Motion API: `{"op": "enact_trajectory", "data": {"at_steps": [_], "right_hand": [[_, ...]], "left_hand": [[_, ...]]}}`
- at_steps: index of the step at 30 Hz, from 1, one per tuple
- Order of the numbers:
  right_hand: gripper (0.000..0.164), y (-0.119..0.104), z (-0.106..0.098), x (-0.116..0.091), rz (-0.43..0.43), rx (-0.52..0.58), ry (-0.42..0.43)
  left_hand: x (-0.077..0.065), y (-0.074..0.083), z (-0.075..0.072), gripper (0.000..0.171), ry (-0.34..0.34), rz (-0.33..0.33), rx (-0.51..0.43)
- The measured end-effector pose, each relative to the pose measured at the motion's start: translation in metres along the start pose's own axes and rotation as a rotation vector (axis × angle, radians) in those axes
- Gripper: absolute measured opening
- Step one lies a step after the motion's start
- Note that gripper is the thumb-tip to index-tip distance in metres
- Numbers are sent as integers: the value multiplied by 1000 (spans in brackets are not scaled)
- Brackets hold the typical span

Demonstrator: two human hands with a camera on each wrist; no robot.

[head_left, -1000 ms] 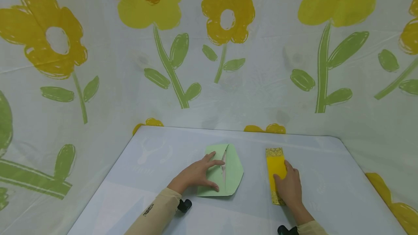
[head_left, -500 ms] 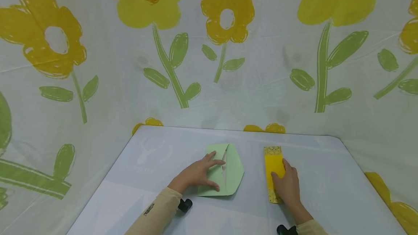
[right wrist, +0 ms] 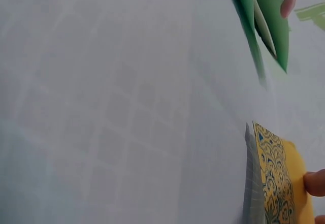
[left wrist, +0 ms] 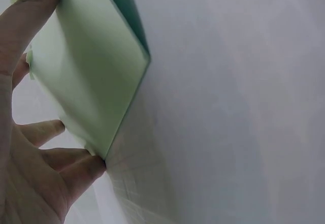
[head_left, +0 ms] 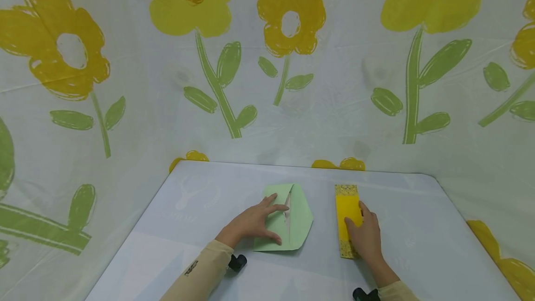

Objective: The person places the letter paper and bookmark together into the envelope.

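A pale green envelope lies on the table, its opening running lengthwise and gaping slightly. My left hand rests on its left part with fingers spread; thumb and fingertips press on the paper. In the left wrist view the envelope shows its folded edge and a corner near the fingertips. To the right, my right hand holds a narrow yellow strip with patterned bands at both ends, thumb on its face and fingers along its right edge. The right wrist view shows one patterned end of the strip.
The white table has a rounded corner at the back right. Behind it hangs a white cloth printed with yellow flowers. A dark wrist camera sits under the left sleeve.
My right hand has slid the yellow strip a little left and slightly away from me, closer to the envelope. My left hand and the envelope have hardly moved.
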State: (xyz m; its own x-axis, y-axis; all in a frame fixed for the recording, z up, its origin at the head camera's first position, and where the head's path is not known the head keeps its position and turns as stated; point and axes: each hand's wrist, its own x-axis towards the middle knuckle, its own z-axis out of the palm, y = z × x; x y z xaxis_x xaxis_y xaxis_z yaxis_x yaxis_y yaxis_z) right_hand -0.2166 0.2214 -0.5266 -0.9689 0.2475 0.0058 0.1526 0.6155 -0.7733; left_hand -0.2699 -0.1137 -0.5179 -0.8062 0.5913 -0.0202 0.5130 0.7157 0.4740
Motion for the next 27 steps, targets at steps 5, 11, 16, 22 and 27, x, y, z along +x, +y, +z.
{"op": "enact_trajectory", "data": {"at_steps": [5, 11, 16, 22, 27], "right_hand": [[75, -5, 0, -1, 5, 22, -7], [75, -13, 1, -2, 17, 42, -14], [75, -17, 3, -2, 10, 63, -21], [76, -23, 9, 0, 4, 81, -30], [76, -30, 13, -1, 12, 103, -33]], "left_hand": [[0, 1, -1, 94, -7, -8, -7], [1, 2, -1, 94, -10, -7, -10], [1, 4, -1, 94, -9, -2, -2], [1, 6, -2, 94, -11, -7, -6], [1, 7, -1, 95, -10, 0, -6]]}}
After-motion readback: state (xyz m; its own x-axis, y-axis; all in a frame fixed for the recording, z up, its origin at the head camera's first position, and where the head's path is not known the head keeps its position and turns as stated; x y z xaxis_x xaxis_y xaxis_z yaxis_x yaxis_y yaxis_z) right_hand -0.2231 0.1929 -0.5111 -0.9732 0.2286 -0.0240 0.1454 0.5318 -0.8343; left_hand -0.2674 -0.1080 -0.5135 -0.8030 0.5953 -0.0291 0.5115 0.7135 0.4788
